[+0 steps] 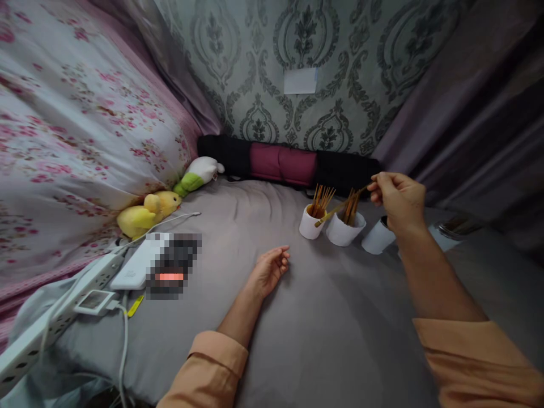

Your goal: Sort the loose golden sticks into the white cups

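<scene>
Three white cups stand in a row on the grey bed sheet. The left cup (310, 225) and the middle cup (345, 229) each hold several thin brown sticks. The right cup (376, 238) lies partly behind my wrist. My right hand (397, 198) is raised beside the cups, fingers pinched on one long stick (338, 209) that slants down over the left cup. My left hand (270, 272) rests on the sheet in front of the cups, palm up, fingers loosely curled and holding nothing.
A yellow plush duck (147, 215) and a white-and-green plush toy (199, 173) lie by the floral quilt (76, 130) at left. A power strip (55, 317), a white power bank (136, 263), cables and a small charger sit at front left. A black-and-maroon bolster (289, 161) lines the wall.
</scene>
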Motion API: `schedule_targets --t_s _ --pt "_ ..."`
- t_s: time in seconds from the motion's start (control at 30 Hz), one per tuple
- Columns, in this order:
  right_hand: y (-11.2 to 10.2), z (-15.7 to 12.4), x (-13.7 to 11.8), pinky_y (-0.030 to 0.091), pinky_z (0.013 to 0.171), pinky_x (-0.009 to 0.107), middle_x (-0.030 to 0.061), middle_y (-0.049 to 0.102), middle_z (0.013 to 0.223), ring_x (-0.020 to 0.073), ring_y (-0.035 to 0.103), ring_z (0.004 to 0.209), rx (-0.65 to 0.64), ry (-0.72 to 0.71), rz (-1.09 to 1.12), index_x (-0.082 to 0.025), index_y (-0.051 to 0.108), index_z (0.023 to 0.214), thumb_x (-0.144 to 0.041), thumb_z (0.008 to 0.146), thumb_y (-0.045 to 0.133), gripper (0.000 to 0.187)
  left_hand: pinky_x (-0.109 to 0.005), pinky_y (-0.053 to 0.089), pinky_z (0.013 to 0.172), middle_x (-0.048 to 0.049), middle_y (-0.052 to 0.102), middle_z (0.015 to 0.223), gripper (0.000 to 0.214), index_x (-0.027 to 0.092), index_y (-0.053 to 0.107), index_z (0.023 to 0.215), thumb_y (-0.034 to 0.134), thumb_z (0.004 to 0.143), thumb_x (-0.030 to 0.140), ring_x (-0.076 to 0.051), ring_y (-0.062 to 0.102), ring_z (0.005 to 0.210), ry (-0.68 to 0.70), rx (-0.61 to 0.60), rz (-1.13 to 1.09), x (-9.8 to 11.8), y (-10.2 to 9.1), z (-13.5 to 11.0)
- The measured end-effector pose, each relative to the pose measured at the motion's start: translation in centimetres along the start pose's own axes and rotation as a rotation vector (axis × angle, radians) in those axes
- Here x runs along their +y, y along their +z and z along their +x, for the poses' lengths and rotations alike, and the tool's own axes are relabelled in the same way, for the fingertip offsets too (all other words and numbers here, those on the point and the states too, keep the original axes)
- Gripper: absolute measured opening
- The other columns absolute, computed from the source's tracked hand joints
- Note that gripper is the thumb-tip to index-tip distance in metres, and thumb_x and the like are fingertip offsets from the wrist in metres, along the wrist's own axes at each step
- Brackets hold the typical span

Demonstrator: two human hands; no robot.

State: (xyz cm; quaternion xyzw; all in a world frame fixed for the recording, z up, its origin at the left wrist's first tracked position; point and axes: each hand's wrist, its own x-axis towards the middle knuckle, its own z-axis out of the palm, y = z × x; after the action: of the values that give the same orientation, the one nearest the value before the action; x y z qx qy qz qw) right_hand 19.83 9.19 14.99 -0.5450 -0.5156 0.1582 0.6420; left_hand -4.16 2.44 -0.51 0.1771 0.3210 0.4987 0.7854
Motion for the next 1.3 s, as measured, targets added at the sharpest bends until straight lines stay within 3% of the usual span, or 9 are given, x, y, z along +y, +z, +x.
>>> schedule_targets --t_s 0.17,0.4,0.77,1.07,1.3 --pt "0.1 1.3 -0.7 0.032 0.035 0.016 0.0018 0.056 0.059 0.0040 0.042 0.039 0.055 -0.077 -0.006 -0.011 0.059 0.076 -0.024 0.077 0.049 0.017 -0.017 0.036 0.049 -0.0036 0.055 0.071 0.021 0.008 0.060 0.091 0.056 0.073 0.018 -0.005 0.048 0.056 0.002 -0.007 -0.005 0.0 0.0 0.0" --pt "0.8 2.2 -0.4 0.034 0.038 0.016 0.0042 0.059 0.064 0.0039 0.045 0.041 0.037 -0.172 -0.118 -0.011 0.060 0.080 -0.027 0.080 0.047 0.021 -0.018 0.036 0.049 -0.0034 0.055 0.071 0.021 0.009 0.060 0.091 0.056 0.073 0.019 -0.005 0.047 0.056 -0.006 0.003 -0.007 0.1 -0.1 0.1" --pt "3.0 2.1 0.2 0.037 0.041 0.019 0.0006 0.060 0.062 0.0070 0.048 0.042 -0.068 -0.240 -0.229 -0.016 0.060 0.078 -0.031 0.080 0.048 0.019 -0.017 0.036 0.049 -0.0032 0.054 0.070 0.019 0.009 0.060 0.090 0.055 0.074 0.017 -0.005 0.047 0.056 -0.008 0.005 -0.016 0.2 0.1 0.0" --pt "4.3 2.9 -0.8 0.038 0.045 0.020 0.0001 0.060 0.062 0.0079 0.049 0.043 -0.084 -0.254 -0.242 -0.017 0.060 0.076 -0.032 0.080 0.049 0.019 -0.017 0.036 0.048 -0.0029 0.055 0.069 0.019 0.009 0.060 0.090 0.057 0.073 0.018 -0.005 0.047 0.055 -0.007 0.015 -0.007 0.2 0.2 0.0" --pt "5.4 2.0 -0.1 0.038 0.047 0.021 0.0010 0.060 0.062 0.0101 0.052 0.050 -0.198 -0.287 -0.291 -0.016 0.061 0.075 -0.030 0.079 0.050 0.018 -0.017 0.036 0.049 -0.0030 0.054 0.070 0.020 0.008 0.059 0.091 0.056 0.073 0.017 -0.005 0.047 0.055 -0.010 0.004 -0.022 0.2 0.2 -0.1"
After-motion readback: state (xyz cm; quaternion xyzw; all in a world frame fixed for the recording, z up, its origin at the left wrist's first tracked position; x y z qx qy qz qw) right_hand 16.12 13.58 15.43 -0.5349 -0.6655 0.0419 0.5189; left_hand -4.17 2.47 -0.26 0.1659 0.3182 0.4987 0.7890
